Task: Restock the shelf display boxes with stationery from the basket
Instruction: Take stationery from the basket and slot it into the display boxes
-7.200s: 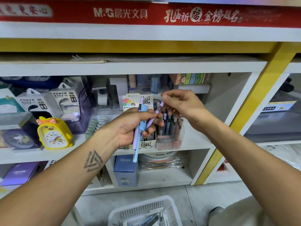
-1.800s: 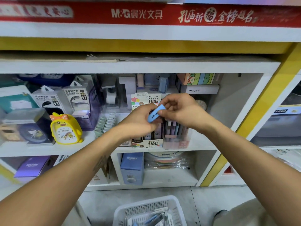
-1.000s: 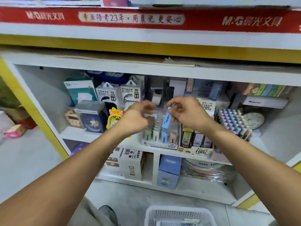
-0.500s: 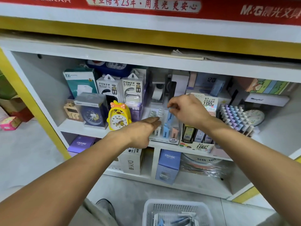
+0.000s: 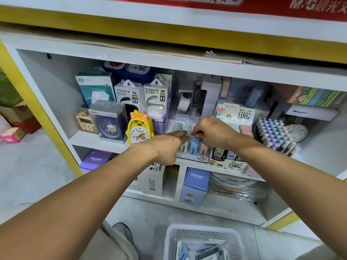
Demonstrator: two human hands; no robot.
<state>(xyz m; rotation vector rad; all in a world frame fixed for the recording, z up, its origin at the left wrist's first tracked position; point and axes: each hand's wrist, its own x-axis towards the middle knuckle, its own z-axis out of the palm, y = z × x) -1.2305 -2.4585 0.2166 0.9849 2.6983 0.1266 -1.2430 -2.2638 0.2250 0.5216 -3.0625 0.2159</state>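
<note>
A clear display box marked 2B stands on the middle shelf and holds upright white, blue and pink lead cases. My right hand reaches over it, and its curled fingertips pinch the top of a blue lead case standing in the box. My left hand lies beside the box's left side with straight fingers pointing at the cases and holds nothing. The white basket sits on the floor below, with several stationery packs inside.
A yellow duck clock stands just left of my left hand. A 0.7 lead display box and a rack of pastel pens stand to the right. Power bank boxes fill the back. A blue CRUHRE box occupies the lower shelf.
The pens went from my left hand into the pen rack. My right hand took the blue lead case, carried it left and lowered it into the clear box. My left hand has straightened.
</note>
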